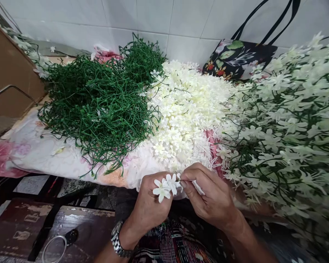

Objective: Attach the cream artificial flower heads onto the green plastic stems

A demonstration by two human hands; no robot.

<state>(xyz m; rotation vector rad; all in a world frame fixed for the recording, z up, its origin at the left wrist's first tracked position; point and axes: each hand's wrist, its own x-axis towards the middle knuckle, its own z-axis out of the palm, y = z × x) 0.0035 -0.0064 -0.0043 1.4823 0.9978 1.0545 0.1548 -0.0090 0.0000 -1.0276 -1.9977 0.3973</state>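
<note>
My left hand (154, 202), with a metal watch on its wrist, is closed around a small bunch of white flowers (166, 187) whose heads stick out above the fist. Beside it, my right hand (208, 193) pinches at the right edge of that bunch with thumb and forefinger; another white petal shows near its palm. The stems inside my left fist are hidden. Just beyond both hands lies a pile of loose white blossoms (181, 109). A heap of green plastic stems (104, 106) lies to its left.
Finished-looking white flower sprays (287, 135) fill the right side. A flowered cloth (57, 157) covers the work surface. At the left stands a cardboard box (11, 69). A black floral bag (238, 58) leans on the tiled wall. Brown boards (79, 230) lie lower left.
</note>
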